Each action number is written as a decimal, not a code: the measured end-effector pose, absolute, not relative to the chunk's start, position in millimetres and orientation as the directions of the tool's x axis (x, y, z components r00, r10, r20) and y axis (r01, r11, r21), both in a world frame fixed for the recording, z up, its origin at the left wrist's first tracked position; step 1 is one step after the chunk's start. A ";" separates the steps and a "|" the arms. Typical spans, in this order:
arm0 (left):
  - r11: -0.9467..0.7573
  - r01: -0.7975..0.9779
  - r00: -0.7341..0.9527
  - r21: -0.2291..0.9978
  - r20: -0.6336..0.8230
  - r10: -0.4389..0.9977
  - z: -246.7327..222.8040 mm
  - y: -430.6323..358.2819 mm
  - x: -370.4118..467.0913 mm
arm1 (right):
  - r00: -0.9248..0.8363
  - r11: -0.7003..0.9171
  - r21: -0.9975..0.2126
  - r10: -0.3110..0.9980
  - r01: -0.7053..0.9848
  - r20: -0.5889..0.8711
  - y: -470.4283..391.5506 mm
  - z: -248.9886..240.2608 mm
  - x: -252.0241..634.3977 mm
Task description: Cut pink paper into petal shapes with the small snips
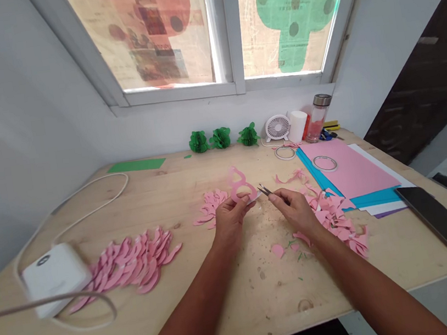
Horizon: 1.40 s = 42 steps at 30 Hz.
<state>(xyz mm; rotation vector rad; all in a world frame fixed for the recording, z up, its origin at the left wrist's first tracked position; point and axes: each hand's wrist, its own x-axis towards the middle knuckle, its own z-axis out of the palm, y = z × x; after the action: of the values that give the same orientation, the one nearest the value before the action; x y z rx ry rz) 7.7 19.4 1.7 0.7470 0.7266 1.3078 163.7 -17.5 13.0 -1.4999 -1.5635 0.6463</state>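
At the middle of the wooden table, my left hand (230, 216) pinches a curved pink paper piece (239, 183) with a cut-out shape and a pale strip at its edge. Just to the right, my right hand (295, 208) is closed round small dark scissors (265, 189), their tips beside the paper's right edge. The handles are hidden in the fingers. Behind my left hand lies a small pile of pink paper petals (211, 205). Pink paper scraps (336, 218) are heaped beside my right forearm.
A larger row of pink petals (137, 260) lies left, by a white box (56, 277) with a cable. Stacked coloured sheets (352, 166) and a dark tablet (442, 217) are right. Green paper ornaments (220, 138), a fan (278, 127) and a bottle (318, 118) stand at the back.
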 end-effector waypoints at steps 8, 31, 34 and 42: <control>0.102 -0.550 0.132 0.829 -0.035 0.991 0.1 19.3 7.3 | 0.078 0.159 -0.831 0.969 0.533 0.235 -18.4 12.2 162.4; 0.112 -0.544 0.144 0.831 -0.039 0.989 3.2 17.5 8.1 | 0.075 0.163 -0.836 0.969 0.524 0.236 -18.0 11.0 162.0; 0.109 -0.545 0.153 0.831 -0.030 0.988 2.5 17.6 7.3 | 0.078 0.158 -0.837 0.970 0.525 0.232 -17.5 11.5 162.4; 0.099 -0.550 0.146 0.829 -0.021 0.989 2.0 18.6 7.0 | 0.087 0.150 -0.827 0.969 0.542 0.232 -18.0 11.4 163.7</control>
<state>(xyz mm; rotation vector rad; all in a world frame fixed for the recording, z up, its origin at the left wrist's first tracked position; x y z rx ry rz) 7.0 18.6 2.0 0.7871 0.7075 1.2904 163.7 -18.0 11.4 -1.5051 -1.5687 0.6266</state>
